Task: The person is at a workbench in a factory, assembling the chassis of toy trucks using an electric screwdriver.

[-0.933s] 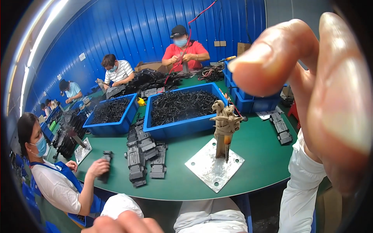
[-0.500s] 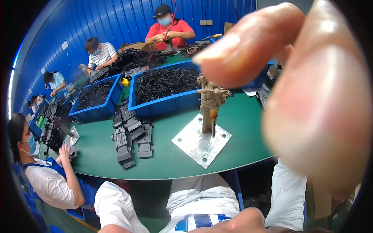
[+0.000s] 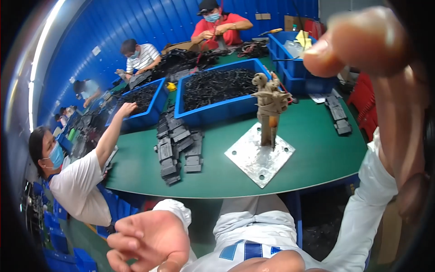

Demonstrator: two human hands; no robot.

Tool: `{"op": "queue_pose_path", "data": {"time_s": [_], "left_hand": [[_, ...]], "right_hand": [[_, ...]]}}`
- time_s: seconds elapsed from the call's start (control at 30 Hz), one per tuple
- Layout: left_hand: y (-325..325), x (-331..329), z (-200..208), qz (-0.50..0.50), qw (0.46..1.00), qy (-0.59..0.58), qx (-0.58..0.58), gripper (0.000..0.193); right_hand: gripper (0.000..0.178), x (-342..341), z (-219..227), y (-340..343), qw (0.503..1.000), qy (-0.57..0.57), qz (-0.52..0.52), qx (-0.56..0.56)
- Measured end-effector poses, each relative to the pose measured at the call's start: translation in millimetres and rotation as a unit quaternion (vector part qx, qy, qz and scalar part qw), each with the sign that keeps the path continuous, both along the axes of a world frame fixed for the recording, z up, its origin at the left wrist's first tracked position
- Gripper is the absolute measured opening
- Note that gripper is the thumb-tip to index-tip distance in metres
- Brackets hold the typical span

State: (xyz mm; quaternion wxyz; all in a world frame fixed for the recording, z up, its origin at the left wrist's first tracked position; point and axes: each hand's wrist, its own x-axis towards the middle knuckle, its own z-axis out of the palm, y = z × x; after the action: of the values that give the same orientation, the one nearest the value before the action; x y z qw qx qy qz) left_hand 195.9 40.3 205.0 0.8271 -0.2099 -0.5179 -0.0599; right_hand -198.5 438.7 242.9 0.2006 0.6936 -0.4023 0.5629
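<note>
My left hand (image 3: 154, 240) is low at the left, in front of my body. Its palm faces up, the fingers are loosely bent and apart, and nothing lies in it. Close to the camera at the upper right, my right hand (image 3: 362, 45) is raised and partly blurred, its fingers bent and no object visible in them. Between the hands, a square metal plate (image 3: 249, 158) with corner holes rests on the green table (image 3: 312, 167). Its upright post (image 3: 266, 118) is wrapped in tan strips at the top. Beside the post hangs a slim pointed tool (image 3: 273, 129) with an amber upper part.
Grey plastic parts (image 3: 170, 140) lie left of the plate, and another grey part (image 3: 337, 113) lies at the right. Blue bins (image 3: 217, 113) hold small black pieces. A co-worker (image 3: 74, 186) at the left reaches toward a bin. Red stools (image 3: 364, 104) stand beyond the right edge.
My right hand has drawn back from the camera toward the upper right. My left hand has come into view at the bottom. The view has shifted; the left co-worker's arm now reaches toward a bin.
</note>
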Motion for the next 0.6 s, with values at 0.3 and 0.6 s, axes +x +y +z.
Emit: {"op": "queue_pose_path", "data": {"time_s": [0.3,0.6], "left_hand": [[-18.6,-32.7,-19.0,-0.084,0.995,-0.047,0.040,0.047],[2.7,-43.7,-38.1,-0.127,0.966,-0.188,0.125,0.046]], "right_hand": [[0.063,-85.0,-39.4,58.0,1.000,-0.021,0.004,0.009],[0.065,112.6,63.4,-128.0,0.980,0.021,-0.178,0.085]]}}
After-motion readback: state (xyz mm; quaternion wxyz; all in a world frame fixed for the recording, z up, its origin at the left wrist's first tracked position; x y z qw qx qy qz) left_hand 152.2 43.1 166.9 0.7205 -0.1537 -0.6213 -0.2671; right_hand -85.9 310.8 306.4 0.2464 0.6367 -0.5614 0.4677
